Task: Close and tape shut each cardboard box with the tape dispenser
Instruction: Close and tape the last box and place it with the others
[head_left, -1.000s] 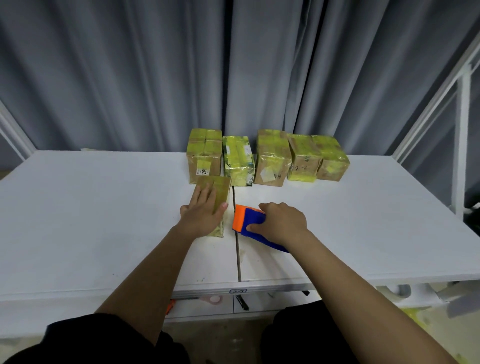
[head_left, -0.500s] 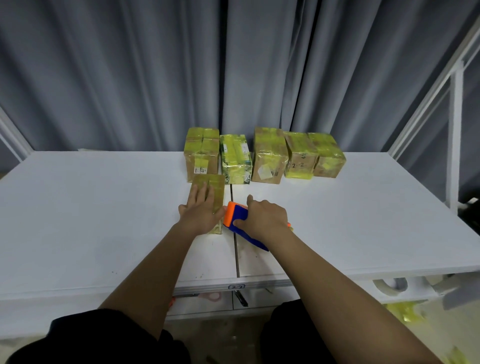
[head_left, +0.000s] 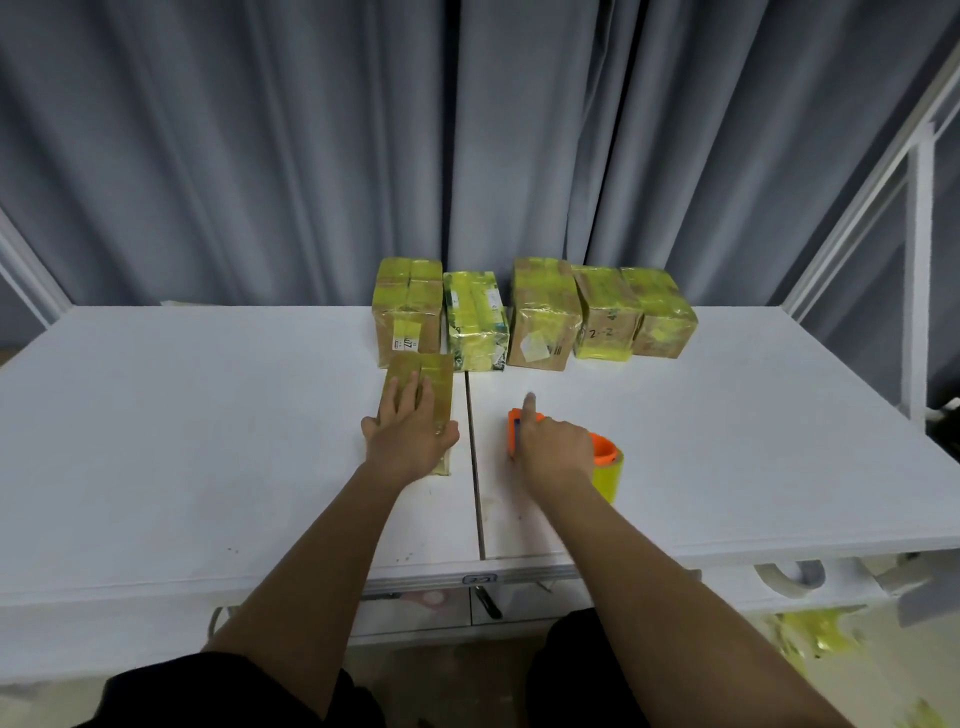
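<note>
**Left hand flat on the near box, right hand on the tape dispenser**

The left hand (head_left: 410, 439) lies palm-down on a small cardboard box (head_left: 420, 387) wrapped in yellow tape, its fingers straight and spread over the top and the thumb at the box's right edge. It presses on the lid and does not curl round it. This box sits on the white table (head_left: 182, 441), just left of the seam between the two tabletop halves, at about 12 o'clock from the person's body.

At 3 o'clock from that box, across the seam, the right hand (head_left: 553, 449) rests over the tape dispenser (head_left: 605, 460). The forefinger points straight out toward 12 o'clock along the orange and blue body, while the other fingers curl down over it; how firmly they grasp it cannot be told, since the hand hides most of the tool. The yellow tape roll shows at the hand's 4 o'clock side.

At 12 o'clock from both hands, along the table's far edge before the grey curtain (head_left: 311, 156), a row of five taped boxes (head_left: 543, 322) stands close together, each banded in yellow tape. The near box almost touches the leftmost one of the row.
</note>
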